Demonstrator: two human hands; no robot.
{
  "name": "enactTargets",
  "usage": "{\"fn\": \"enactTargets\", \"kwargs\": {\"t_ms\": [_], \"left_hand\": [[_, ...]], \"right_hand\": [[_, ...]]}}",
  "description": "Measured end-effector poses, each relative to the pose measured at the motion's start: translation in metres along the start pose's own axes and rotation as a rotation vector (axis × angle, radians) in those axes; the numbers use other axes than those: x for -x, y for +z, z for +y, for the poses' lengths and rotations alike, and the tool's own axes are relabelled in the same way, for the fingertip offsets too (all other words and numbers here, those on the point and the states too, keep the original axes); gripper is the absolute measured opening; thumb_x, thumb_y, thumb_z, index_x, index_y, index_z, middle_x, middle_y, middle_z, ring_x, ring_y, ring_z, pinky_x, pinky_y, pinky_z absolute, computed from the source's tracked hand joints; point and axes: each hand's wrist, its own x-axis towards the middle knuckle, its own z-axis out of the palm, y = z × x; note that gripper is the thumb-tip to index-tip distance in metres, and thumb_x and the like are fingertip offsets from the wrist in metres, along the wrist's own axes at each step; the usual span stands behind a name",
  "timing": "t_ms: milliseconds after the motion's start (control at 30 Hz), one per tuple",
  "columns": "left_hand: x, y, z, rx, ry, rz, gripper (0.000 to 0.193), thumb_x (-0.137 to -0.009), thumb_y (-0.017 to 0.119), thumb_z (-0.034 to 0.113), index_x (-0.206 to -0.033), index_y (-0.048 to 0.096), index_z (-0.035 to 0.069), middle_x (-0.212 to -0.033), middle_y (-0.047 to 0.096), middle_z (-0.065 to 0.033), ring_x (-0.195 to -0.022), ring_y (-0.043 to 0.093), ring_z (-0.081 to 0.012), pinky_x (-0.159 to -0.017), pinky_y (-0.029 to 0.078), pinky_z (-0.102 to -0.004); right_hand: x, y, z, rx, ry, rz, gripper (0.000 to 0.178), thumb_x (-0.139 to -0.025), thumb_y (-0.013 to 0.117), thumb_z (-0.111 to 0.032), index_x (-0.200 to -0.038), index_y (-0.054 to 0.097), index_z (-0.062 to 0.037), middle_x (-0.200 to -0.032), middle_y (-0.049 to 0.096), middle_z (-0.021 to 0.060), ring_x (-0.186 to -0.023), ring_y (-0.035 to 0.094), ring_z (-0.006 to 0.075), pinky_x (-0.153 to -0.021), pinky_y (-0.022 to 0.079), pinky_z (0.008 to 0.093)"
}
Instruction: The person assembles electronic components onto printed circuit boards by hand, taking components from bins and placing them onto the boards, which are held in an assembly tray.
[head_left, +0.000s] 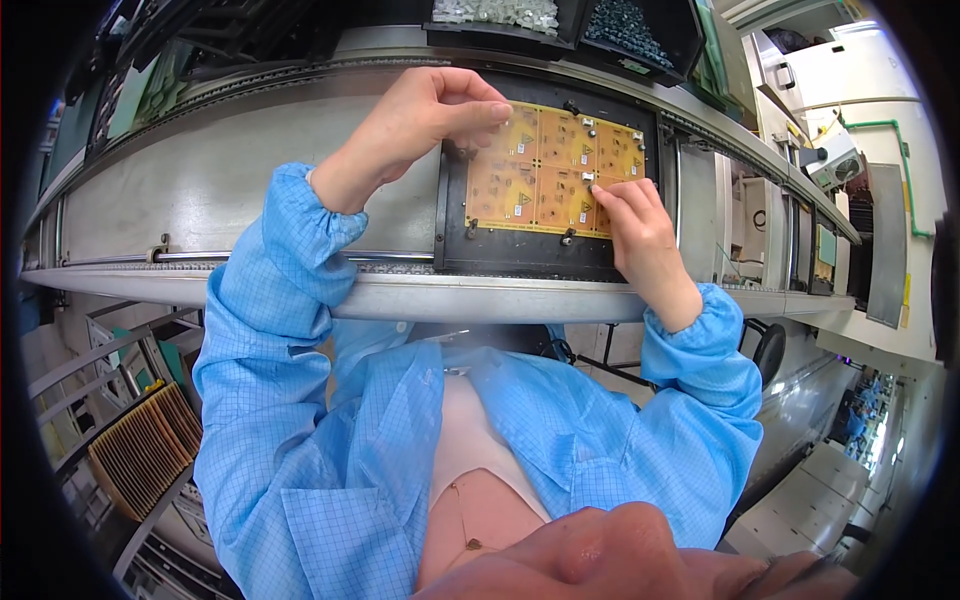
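Observation:
A yellow-orange circuit board panel (553, 165), divided into several units, lies in a black carrier frame (510, 252). My left hand (425, 120) is raised over the panel's far left corner, thumb and forefinger pinched; what sits between them is too small to make out. My right hand (643, 235) rests at the panel's right part, its closed fingertips against a small white connector (588, 176). Similar white pieces stand on the far row of units. Dark clamps (568, 237) sit around the panel's edges. Blue checked sleeves cover both arms.
Beyond the carrier are a black bin of white connectors (497, 14) and another of dark blue parts (625, 35). A metal conveyor rail (480, 297) runs along the near side. Upright brown boards fill a rack (145, 450) at lower left.

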Motion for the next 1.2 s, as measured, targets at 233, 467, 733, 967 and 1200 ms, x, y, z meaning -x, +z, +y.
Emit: {"fn": "enactTargets", "kwargs": {"t_ms": [233,467,733,967,1200], "left_hand": [[-0.002,0.003,-0.007,-0.035,-0.012,-0.018,0.020,-0.087,0.072,0.022,-0.093,0.070,0.003,-0.075,0.064,-0.0005,-0.069,0.057,-0.0081,-0.063,0.043,-0.0243],[-0.003,0.001,-0.010,0.004,-0.004,-0.051,0.019,-0.091,0.071,0.021,-0.097,0.067,0.004,-0.083,0.067,-0.0009,-0.073,0.059,-0.0068,-0.065,0.045,-0.0211],[0.001,0.003,-0.008,0.056,-0.084,-0.052,0.020,-0.089,0.074,0.021,-0.098,0.073,0.003,-0.080,0.066,0.0010,-0.068,0.057,-0.0047,-0.061,0.045,-0.0193],[0.000,0.002,-0.006,0.091,-0.126,-0.092,0.024,-0.092,0.070,0.022,-0.100,0.074,0.000,-0.081,0.068,-0.0022,-0.067,0.060,-0.0058,-0.059,0.048,-0.0191],[-0.001,-0.005,-0.009,0.182,-0.123,-0.089,0.028,-0.096,0.063,0.019,-0.114,0.067,-0.003,-0.086,0.068,-0.0052,-0.080,0.062,-0.0086,-0.069,0.050,-0.0213]], "right_hand": [[0.001,-0.007,0.007,-0.007,0.029,0.061,0.041,-0.072,0.060,0.015,-0.110,0.065,0.0016,-0.098,0.061,0.0138,-0.093,0.056,0.0332,-0.080,0.051,0.0400],[0.001,-0.003,0.004,0.054,0.024,-0.015,0.040,-0.071,0.060,0.015,-0.107,0.066,0.0014,-0.098,0.061,0.0136,-0.093,0.056,0.0332,-0.082,0.050,0.0401],[-0.045,-0.035,0.046,-0.179,0.093,0.112,0.027,-0.086,0.056,0.010,-0.107,0.068,-0.0013,-0.098,0.064,0.0152,-0.091,0.063,0.0320,-0.077,0.051,0.0360],[-0.167,-0.011,0.174,0.271,0.053,0.184,0.024,-0.090,0.066,-0.018,-0.111,0.068,-0.0060,-0.102,0.067,0.0168,-0.099,0.064,0.0362,-0.087,0.051,0.0407],[-0.225,0.021,0.190,0.258,0.227,-0.202,0.028,-0.091,0.062,-0.024,-0.111,0.069,-0.0059,-0.109,0.068,0.0212,-0.104,0.063,0.0397,-0.092,0.051,0.0466]]}}
